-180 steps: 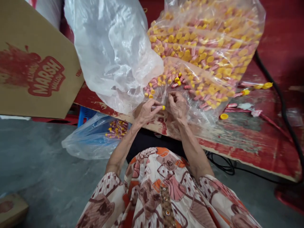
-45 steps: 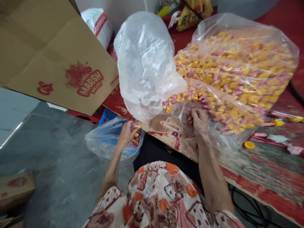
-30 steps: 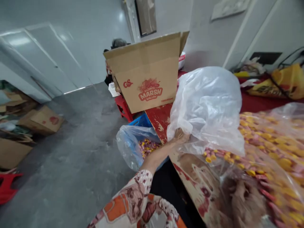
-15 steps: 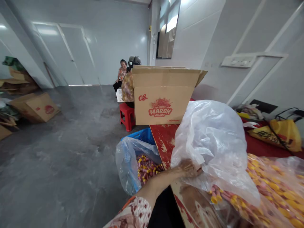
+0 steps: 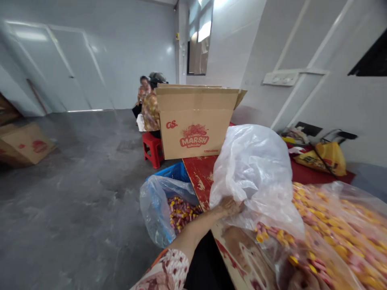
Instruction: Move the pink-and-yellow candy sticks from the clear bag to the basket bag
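Note:
My left hand [image 5: 230,207] is closed on the edge of a big, puffed-out clear plastic bag [image 5: 256,161] on the table. Small pink pieces with yellow ends [image 5: 276,235] lie at the bag's near side, partly under the film. Low in the frame, my right hand [image 5: 305,278] shows in part among these pieces, blurred and cut off by the edge. Its fingers cannot be made out. A large heap of the same pieces [image 5: 341,233] spreads to the right, on and under clear plastic sheeting.
A printed cardboard box [image 5: 196,121] stands at the far end of the worn red table [image 5: 198,179]. Left of the table, a blue crate [image 5: 173,172] with a plastic liner holds more pieces. A yellow bag [image 5: 329,157] lies at the right. Two people sit behind the box, one on a red stool [image 5: 152,151].
The view has turned right, so the scene shifts left. My right hand has come into sight at the bottom among the pieces. My left hand keeps its grip on the bag.

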Demonstrator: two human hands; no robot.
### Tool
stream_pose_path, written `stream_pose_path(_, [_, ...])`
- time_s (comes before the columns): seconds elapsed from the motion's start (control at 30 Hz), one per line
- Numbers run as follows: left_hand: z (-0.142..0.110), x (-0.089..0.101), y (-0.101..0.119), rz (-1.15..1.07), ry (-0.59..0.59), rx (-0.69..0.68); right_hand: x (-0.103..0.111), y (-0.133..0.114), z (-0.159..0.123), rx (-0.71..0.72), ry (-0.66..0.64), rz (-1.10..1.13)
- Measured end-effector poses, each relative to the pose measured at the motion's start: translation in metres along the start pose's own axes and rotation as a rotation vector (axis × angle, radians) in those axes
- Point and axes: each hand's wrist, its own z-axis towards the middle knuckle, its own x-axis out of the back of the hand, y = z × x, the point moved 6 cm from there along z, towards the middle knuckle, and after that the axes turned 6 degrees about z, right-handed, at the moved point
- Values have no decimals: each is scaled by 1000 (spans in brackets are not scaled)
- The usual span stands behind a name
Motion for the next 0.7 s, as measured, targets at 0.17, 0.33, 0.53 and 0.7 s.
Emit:
stream_pose_path(0.17, [-4, -1, -2, -45, 18, 11, 2, -10, 4, -27, 44, -136])
stream_pose_path(0.33, [1, -7, -3, -39, -6, 12, 0, 5, 7, -10, 113, -193])
stream_pose_path(0.53, [-12, 0, 6, -45, 80, -42, -5, 11, 2, 24, 83, -223])
stream_pose_path(0.7, [-17, 39, 21, -133, 283, -115, -8, 17, 3, 17, 119, -203])
